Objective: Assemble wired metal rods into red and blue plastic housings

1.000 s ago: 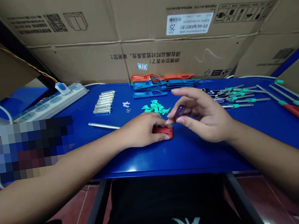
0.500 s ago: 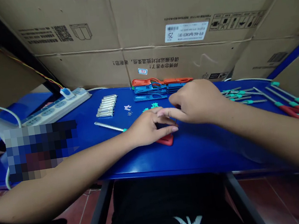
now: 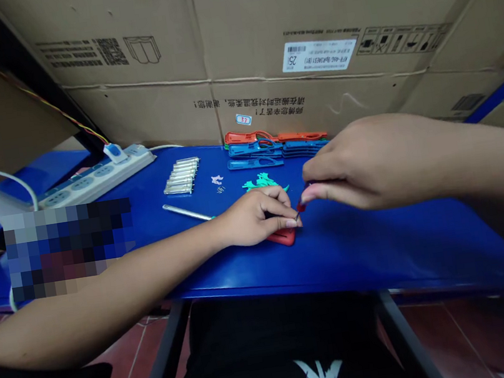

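Note:
My left hand (image 3: 260, 216) is closed, thumb and fingers pinched together at the end of a red handle (image 3: 284, 238) lying on the blue table (image 3: 255, 270). A metal shaft (image 3: 184, 212) with a green collar comes out on the left side of that hand; the middle of this piece is hidden under my fingers. My right hand (image 3: 347, 165) grips a small screwdriver (image 3: 301, 207) with a red handle. Its thin tip points down at my left fingertips; whether it touches a screw, I cannot tell. Small green parts (image 3: 263, 181) lie just behind my left hand.
Blue handle shells (image 3: 255, 162) and orange ones (image 3: 244, 136) are stacked at the back. Several metal-and-white parts (image 3: 182, 176) lie in a row, near small white pieces (image 3: 216, 180) and tiny screws (image 3: 220, 190). A power strip (image 3: 99, 177) stands left; a cardboard box (image 3: 241, 89) closes the back.
My right hand has drawn back to the right from my left fingers, and the red screwdriver handle now shows. My left hand stays on the red handle.

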`<state>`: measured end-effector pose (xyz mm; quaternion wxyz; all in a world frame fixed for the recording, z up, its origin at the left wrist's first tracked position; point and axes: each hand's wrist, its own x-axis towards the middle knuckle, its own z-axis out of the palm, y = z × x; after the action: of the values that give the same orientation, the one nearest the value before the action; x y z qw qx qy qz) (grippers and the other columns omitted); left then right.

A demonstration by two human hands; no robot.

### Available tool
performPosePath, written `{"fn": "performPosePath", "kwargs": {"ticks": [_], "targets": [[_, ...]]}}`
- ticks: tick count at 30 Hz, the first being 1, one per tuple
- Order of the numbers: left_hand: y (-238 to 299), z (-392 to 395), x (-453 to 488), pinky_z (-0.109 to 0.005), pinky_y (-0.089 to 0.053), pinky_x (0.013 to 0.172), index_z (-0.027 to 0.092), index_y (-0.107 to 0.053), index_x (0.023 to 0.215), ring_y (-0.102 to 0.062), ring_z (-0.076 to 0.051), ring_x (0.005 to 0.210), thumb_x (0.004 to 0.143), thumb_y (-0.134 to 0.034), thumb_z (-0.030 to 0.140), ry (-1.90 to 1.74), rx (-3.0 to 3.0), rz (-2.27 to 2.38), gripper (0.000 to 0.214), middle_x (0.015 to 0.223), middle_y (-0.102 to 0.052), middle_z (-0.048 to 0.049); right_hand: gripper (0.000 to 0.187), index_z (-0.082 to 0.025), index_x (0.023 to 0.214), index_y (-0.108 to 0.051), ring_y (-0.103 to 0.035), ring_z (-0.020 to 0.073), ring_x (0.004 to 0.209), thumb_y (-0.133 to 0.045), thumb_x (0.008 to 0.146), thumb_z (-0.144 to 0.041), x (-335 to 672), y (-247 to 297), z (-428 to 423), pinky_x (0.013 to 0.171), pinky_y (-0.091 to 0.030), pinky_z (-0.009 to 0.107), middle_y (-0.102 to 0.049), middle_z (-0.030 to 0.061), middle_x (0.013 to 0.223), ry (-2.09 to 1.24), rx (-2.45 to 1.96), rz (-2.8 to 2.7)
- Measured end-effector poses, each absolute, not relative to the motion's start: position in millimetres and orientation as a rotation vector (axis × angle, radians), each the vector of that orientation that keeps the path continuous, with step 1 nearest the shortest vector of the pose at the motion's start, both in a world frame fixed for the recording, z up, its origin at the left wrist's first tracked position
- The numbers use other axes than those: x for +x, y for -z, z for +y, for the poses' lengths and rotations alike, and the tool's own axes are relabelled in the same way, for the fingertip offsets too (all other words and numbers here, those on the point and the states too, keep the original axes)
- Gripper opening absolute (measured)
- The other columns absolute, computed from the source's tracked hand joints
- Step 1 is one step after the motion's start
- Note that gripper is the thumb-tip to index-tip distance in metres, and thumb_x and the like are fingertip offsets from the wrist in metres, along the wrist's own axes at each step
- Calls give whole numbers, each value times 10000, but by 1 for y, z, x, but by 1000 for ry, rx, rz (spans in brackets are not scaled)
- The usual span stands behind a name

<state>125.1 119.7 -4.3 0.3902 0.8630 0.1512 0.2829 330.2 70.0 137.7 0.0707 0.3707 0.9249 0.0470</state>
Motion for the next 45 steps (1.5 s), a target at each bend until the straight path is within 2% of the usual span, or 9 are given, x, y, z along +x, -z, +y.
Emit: {"fn": "performPosePath", "kwargs": {"ticks": [6, 12, 19, 24, 27, 33, 36, 39, 45], "targets": [[7, 122, 125, -309, -515, 884, 181, -784, 865, -643, -158, 911, 900, -656, 230, -670, 2223, 335, 142, 904, -690, -54, 601, -162, 742, -733, -563, 224, 608, -329, 1002, -523, 312, -138, 68, 591, -269, 323, -629, 103, 607, -431, 1196, 2539], [4, 120, 124, -298, -518, 851, 166, -782, 891, -627, -146, 855, 908, -639, 213, -643, 2246, 369, 151, 873, -694, -54, 394, -171, 1010, -690, -551, 194, 628, -394, 993, -431, 321, -145, 70, 580, -282, 318, -694, 92, 798, -429, 893, 2698], [5, 120, 126, -303, -503, 907, 161, -766, 875, -641, -157, 933, 927, -604, 197, -593, 2283, 322, 174, 906, -712, -59, 596, -159, 730, -703, -533, 196, 565, -319, 1011, -519, 314, -142, 69, 587, -272, 323, -612, 89, 571, -412, 1060, 2527], [2, 120, 125, -278, -505, 844, 167, -764, 836, -631, -146, 864, 925, -605, 203, -547, 2253, 383, 186, 855, -711, -46, 351, -180, 1052, -698, -571, 195, 653, -476, 963, -437, 314, -148, 70, 590, -308, 316, -705, 86, 839, -272, 931, 2620], [2, 120, 124, -288, -507, 862, 166, -760, 846, -640, -153, 884, 934, -592, 204, -532, 2268, 367, 194, 873, -706, -52, 291, -173, 981, -711, -551, 184, 620, -485, 957, -355, 307, -147, 70, 567, -290, 317, -702, 79, 797, -264, 885, 2561], [3, 118, 124, -291, -514, 879, 170, -764, 897, -653, -154, 911, 895, -679, 269, -663, 2194, 346, 130, 934, -716, -57, 611, -149, 663, -694, -480, 165, 506, -340, 1009, -507, 302, -139, 68, 542, -241, 315, -617, 87, 564, -454, 1040, 2486], [2, 118, 125, -287, -516, 862, 184, -774, 863, -647, -139, 852, 907, -661, 259, -684, 2184, 351, 142, 874, -730, -40, 542, -156, 839, -723, -518, 174, 550, -417, 974, -583, 311, -142, 71, 545, -255, 305, -672, 84, 674, -423, 994, 2579], [1, 119, 125, -301, -516, 874, 192, -781, 873, -649, -149, 862, 905, -663, 266, -676, 2183, 369, 143, 874, -744, -41, 345, -184, 1067, -699, -581, 184, 657, -503, 961, -448, 316, -149, 75, 571, -297, 300, -719, 79, 877, -324, 847, 2680], [3, 120, 125, -299, -517, 887, 177, -775, 886, -660, -151, 901, 918, -644, 247, -642, 2193, 355, 152, 915, -747, -50, 358, -158, 890, -732, -537, 175, 590, -447, 985, -353, 308, -148, 72, 575, -276, 314, -702, 83, 743, -309, 859, 2580]]}}
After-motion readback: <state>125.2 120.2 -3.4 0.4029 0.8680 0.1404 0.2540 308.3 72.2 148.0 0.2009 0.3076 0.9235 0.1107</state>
